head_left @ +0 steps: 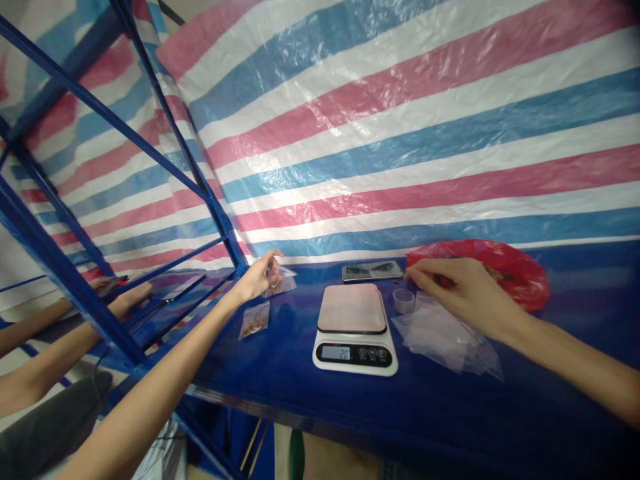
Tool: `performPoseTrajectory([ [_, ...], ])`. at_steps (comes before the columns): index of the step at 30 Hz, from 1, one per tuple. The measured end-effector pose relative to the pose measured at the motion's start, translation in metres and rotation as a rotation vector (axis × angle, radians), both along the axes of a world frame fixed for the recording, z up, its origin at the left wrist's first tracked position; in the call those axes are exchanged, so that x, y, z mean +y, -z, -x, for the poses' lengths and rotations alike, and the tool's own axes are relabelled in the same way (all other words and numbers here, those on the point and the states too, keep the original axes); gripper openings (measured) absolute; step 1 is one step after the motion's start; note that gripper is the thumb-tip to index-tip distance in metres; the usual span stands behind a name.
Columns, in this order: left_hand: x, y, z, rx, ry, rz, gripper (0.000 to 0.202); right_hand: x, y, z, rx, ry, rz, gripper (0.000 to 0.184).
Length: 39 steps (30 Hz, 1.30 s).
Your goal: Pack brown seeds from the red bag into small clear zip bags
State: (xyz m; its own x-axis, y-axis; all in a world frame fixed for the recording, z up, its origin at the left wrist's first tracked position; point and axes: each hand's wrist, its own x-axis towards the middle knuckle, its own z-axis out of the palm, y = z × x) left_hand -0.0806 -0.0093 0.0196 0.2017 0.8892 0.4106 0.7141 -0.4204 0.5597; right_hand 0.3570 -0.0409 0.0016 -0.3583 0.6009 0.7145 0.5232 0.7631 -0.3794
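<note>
At the back left of the blue bench, my left hand is over a small clear zip bag with brownish bits in it. Its fingers are partly curled and apart; whether they touch the bag is unclear. A second filled zip bag lies nearer me. My right hand is closed in a pinch beside a small clear plastic cup; what its fingertips hold, if anything, is hidden. Below it lie clear plastic bags. Between my hands stands a white kitchen scale, its display reading about 20.
A red plastic bag with brownish contents lies open behind my right hand. A phone-like flat object rests behind the scale. Blue metal frame bars rise at left, beyond which another person's hands show. Striped sheeting hangs behind.
</note>
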Motion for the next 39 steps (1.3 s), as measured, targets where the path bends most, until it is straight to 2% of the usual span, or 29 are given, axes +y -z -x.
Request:
performPoseTrajectory([
  [3, 0.002, -0.027, -0.045, -0.045, 0.116, -0.073, 0.059, 0.008, -0.008, 0.023, 0.089, -0.106, 0.108, 0.032],
  [5, 0.005, -0.043, -0.084, -0.058, 0.256, -0.108, 0.067, 0.02, -0.02, 0.044, 0.115, -0.165, 0.153, 0.038],
  [7, 0.012, -0.059, -0.122, -0.072, 0.399, -0.139, 0.083, 0.036, -0.039, 0.062, 0.125, -0.181, 0.151, 0.042],
  [10, 0.028, -0.083, -0.162, -0.096, 0.533, -0.147, 0.097, 0.06, -0.078, 0.072, 0.087, -0.127, 0.085, 0.016],
  [11, 0.034, -0.09, -0.17, -0.112, 0.544, -0.175, 0.097, 0.066, -0.093, 0.07, 0.074, -0.115, 0.106, 0.012],
  [13, 0.047, -0.101, -0.18, -0.16, 0.51, -0.287, 0.094, 0.075, -0.118, 0.061, 0.03, -0.152, 0.252, 0.012],
  [16, 0.063, -0.104, -0.189, -0.193, 0.399, -0.474, 0.083, 0.083, -0.137, 0.047, -0.002, -0.225, 0.457, 0.011],
  [18, 0.072, -0.1, -0.194, -0.158, 0.298, -0.607, 0.074, 0.092, -0.136, 0.042, 0.061, -0.233, 0.501, 0.012],
  [21, 0.08, -0.093, -0.198, -0.061, 0.122, -0.797, 0.049, 0.11, -0.123, 0.041, 0.239, -0.231, 0.559, 0.012],
  [23, 0.083, -0.092, -0.196, -0.033, 0.122, -0.733, 0.025, 0.121, -0.113, 0.041, 0.335, -0.25, 0.609, 0.013],
  [24, 0.084, -0.093, -0.194, -0.035, 0.174, -0.625, 0.015, 0.126, -0.109, 0.041, 0.365, -0.267, 0.639, 0.014],
  [26, 0.083, -0.096, -0.19, -0.027, 0.334, -0.352, 0.031, 0.131, -0.104, 0.04, 0.381, -0.309, 0.692, 0.018],
  [28, 0.079, -0.098, -0.187, -0.002, 0.462, -0.143, 0.047, 0.134, -0.1, 0.039, 0.376, -0.328, 0.713, 0.019],
  [31, 0.072, -0.098, -0.186, 0.028, 0.568, 0.027, 0.052, 0.136, -0.096, 0.04, 0.377, -0.323, 0.701, 0.019],
  [34, 0.069, -0.097, -0.186, 0.037, 0.579, 0.078, 0.052, 0.136, -0.092, 0.044, 0.389, -0.333, 0.703, 0.019],
  [39, 0.078, -0.091, -0.185, 0.02, 0.515, 0.011, 0.051, 0.13, -0.092, 0.052, 0.329, -0.461, 0.709, 0.017],
])
